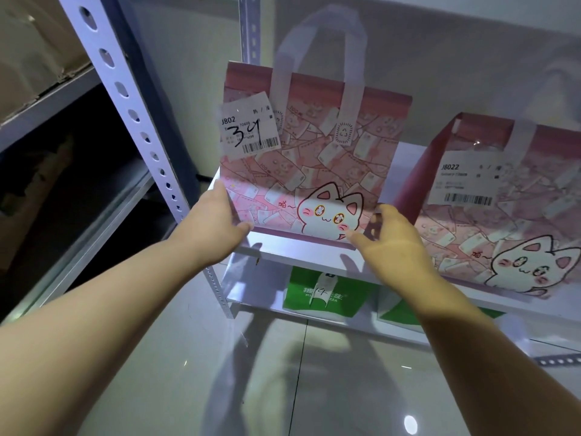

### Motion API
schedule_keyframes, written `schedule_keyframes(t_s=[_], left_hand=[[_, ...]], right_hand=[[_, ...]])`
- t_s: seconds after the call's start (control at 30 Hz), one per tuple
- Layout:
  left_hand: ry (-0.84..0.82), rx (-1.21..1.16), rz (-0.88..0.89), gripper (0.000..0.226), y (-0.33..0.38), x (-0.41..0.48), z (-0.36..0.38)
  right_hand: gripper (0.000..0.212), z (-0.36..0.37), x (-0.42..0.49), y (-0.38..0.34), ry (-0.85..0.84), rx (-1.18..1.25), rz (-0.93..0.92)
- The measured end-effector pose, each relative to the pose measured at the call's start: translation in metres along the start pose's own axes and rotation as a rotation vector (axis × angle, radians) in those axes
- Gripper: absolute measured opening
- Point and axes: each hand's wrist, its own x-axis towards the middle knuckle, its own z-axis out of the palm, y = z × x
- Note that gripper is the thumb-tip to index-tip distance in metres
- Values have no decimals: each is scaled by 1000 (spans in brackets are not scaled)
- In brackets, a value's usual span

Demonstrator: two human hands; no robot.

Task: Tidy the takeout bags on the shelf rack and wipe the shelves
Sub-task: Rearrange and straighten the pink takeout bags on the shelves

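On white shelf [301,251], near rack post [147,136]: pink cat bag [314,158] held upright at lower corners. Left hand [220,221] clasped on bag's lower left edge; right hand [393,237] half-open, fingers pressed to lower right corner. Bag judged light, soft-sided, floppy handles; best gripped low at both sides. Receipt [246,129] read: "J802", handwritten "34", barcode. Second bag [503,221] just beside, labelled "J8022". Green bag [323,297] below marked "14".
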Motion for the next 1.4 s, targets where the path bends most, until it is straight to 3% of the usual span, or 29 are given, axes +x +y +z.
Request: schedule_keyframes(t_s=[0.13,0.27,0.43,0.67,1.1,1.27,1.4], left_hand=[[15,57,5,44,6,-7,-4],[17,167,48,57,17,-26,-7],[-31,151,131,49,40,-49,1],[-112,71,252,36,94,-67,48],[-136,21,235,51,191,-54,129],[-126,21,171,55,207,-52,147],[-38,29,92,62,212,-50,153]], right_hand=[[52,-9,-5,-1,-1,-17,-11],[49,-25,-20,1,25,-88,-107],[32,-50,-42,15,66,-47,-163],[19,-93,-59,71,169,-68,-101],[36,-170,-43,191,321,-128,168],[60,-176,-34,204,219,-130,191],[54,-174,-30,207,120,-99,131]])
